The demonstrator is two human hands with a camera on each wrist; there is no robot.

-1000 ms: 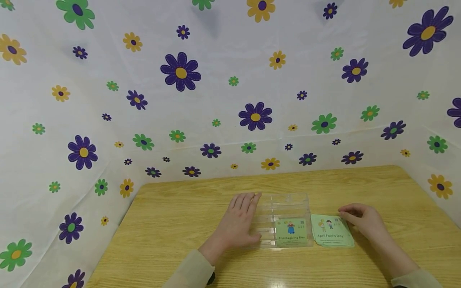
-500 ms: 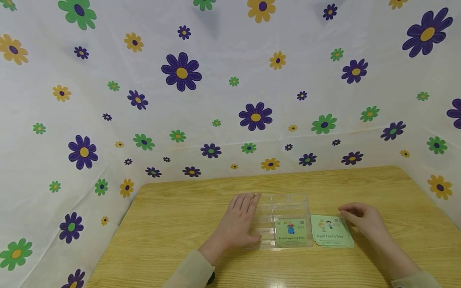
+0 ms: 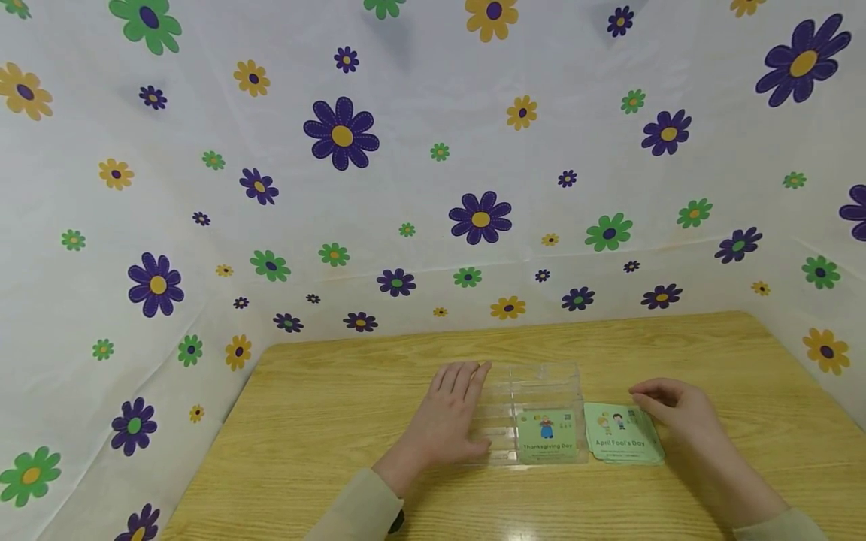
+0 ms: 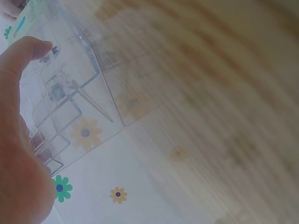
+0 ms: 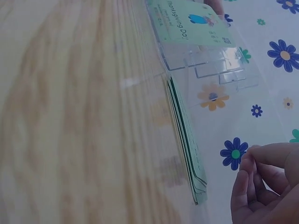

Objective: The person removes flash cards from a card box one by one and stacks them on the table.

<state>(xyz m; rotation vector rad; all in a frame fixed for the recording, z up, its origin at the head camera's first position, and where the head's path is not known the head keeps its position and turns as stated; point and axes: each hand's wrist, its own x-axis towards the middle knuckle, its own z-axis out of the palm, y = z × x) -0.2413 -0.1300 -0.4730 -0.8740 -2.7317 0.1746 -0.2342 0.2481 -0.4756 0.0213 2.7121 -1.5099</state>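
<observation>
A clear plastic card holder (image 3: pixel 541 376) with stepped compartments lies on the table. A green card reading "Thanksgiving Day" (image 3: pixel 546 436) is in its front right compartment. My left hand (image 3: pixel 449 421) grips the holder's left part, thumb at the front and fingers reaching toward the back; in the left wrist view the thumb (image 4: pixel 28 51) bends over the plastic. Right of the holder lies a small stack of green cards (image 3: pixel 622 432), topped by "April Fool's Day". My right hand (image 3: pixel 683 409) hovers at the stack's upper right corner, fingers bent and tips together, no card visible between them.
The wood-grain table (image 3: pixel 325 421) ends at a white cloth backdrop (image 3: pixel 406 188) with purple, green and yellow flowers, which also rises on the left and right sides. In the right wrist view, the stack's layered edge (image 5: pixel 184 140) faces the camera.
My right hand has shifted slightly left, over the stack's corner. The left hand, the holder and the cards look the same.
</observation>
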